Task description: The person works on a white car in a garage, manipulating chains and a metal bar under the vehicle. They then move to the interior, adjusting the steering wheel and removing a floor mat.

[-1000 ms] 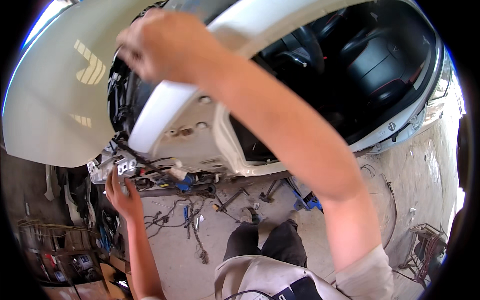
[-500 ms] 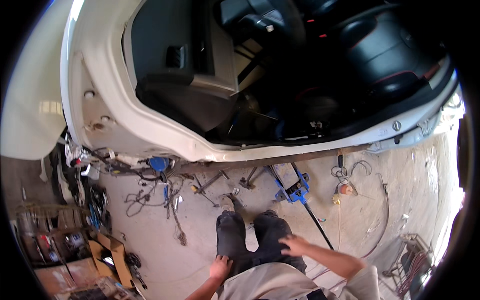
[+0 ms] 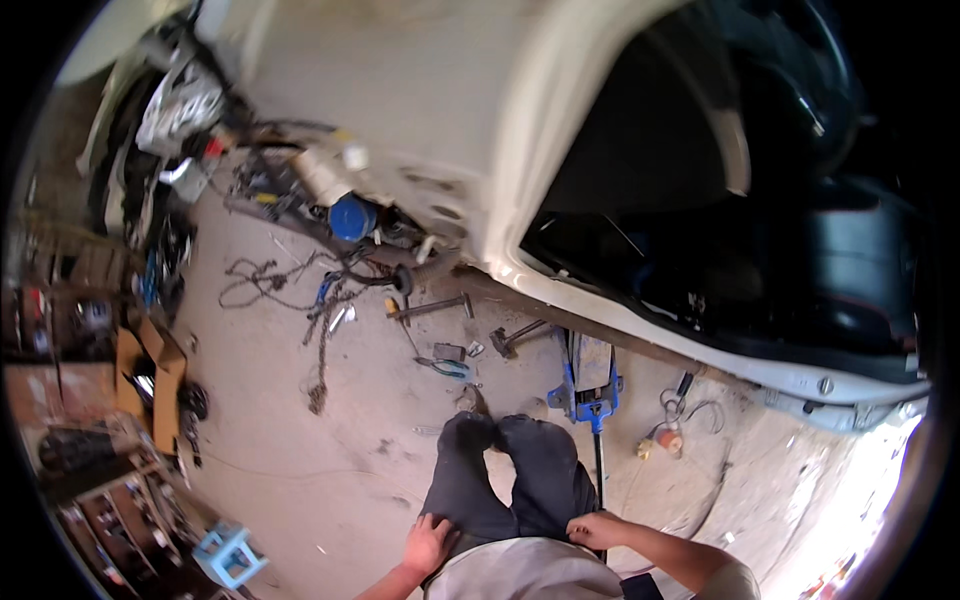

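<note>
From my remote station I find the left hand (image 3: 430, 543) laid on the left thigh of the dark trousers (image 3: 462, 480), fingers loosely spread and released. The right hand (image 3: 594, 529) rests against the right thigh with fingers curled; I cannot tell whether it pinches the cloth. The trousers are at the near side, centre, below the pale shirt (image 3: 520, 572). The black jack handle (image 3: 599, 465) runs just beside the right leg, toward the right hand; I cannot confirm contact. Beyond the feet I record the blue floor jack (image 3: 592, 408) at the sill of the white car (image 3: 390, 100), pliers (image 3: 445, 368) and a hammer (image 3: 432, 307) on the floor (image 3: 320, 470), and rope (image 3: 318, 365) farther left. A light-blue stool (image 3: 230, 555) stands near left.
</note>
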Tool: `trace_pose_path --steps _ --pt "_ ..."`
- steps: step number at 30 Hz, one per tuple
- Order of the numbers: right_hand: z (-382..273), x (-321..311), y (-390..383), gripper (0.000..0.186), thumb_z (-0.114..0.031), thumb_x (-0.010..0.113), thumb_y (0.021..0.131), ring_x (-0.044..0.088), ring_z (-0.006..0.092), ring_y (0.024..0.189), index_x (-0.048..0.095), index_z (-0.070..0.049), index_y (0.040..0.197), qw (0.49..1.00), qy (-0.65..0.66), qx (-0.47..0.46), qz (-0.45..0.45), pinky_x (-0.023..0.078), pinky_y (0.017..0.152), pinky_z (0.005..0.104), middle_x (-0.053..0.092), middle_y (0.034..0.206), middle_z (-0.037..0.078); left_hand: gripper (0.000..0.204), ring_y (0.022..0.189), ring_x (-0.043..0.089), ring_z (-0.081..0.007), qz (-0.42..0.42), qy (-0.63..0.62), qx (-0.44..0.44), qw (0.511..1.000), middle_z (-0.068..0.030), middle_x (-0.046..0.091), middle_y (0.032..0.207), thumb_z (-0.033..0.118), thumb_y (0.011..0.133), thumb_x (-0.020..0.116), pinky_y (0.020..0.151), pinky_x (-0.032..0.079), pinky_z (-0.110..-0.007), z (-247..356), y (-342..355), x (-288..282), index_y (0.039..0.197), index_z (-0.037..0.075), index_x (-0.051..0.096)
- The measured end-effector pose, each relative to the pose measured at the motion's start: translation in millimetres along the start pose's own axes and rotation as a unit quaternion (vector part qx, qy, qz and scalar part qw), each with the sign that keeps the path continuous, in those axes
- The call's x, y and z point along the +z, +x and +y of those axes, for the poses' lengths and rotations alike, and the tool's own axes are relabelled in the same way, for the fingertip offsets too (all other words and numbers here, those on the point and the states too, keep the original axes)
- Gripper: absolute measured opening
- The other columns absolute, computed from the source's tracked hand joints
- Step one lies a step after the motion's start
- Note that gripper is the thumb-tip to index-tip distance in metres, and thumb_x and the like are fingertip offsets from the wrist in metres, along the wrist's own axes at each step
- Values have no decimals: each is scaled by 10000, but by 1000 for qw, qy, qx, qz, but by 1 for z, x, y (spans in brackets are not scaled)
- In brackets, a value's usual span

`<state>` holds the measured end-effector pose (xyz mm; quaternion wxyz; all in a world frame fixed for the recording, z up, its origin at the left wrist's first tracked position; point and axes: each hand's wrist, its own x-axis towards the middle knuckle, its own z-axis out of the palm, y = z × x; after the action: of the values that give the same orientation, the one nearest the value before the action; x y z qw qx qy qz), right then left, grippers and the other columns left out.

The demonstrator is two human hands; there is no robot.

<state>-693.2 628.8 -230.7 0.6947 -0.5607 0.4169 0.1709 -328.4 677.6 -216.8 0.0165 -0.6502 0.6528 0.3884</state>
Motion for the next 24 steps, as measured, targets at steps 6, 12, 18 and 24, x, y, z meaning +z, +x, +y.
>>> trace_pose_path --steps 6,12,18,24 --pt "-43 -28 6 136 -39 517 807 635 243 732 599 -32 915 971 14 -37 -235 458 629 345 647 808 134 231 813 574 -357 -85 -150 -184 968 -160 607 845 255 885 552 684 468 -436 -6 -25 5 812 43 496" --pt "-54 -46 47 162 -33 548 796 594 137 722 601 42 930 937 110 -118 -310 456 630 308 642 768 127 409 903 614 -257 -244 -499 -109 824 -205 652 979 194 724 689 801 473 -379 -37 -98 12 1082 5 624" --pt "-31 -121 170 144 -165 589 867 585 127 701 602 -30 913 994 67 -82 -41 481 645 289 616 749 47 563 1057 580 -329 -422 -403 -17 812 -221 612 1121 246 637 720 901 449 -395 -89 12 69 1126 -7 604" --pt "-13 -296 288 349 -151 589 838 496 421 1028 530 19 1136 677 -293 -204 644 375 935 471 548 1098 221 241 818 615 -364 -314 -302 137 890 -148 638 854 268 919 452 720 487 -430 -133 188 136 1004 67 553"
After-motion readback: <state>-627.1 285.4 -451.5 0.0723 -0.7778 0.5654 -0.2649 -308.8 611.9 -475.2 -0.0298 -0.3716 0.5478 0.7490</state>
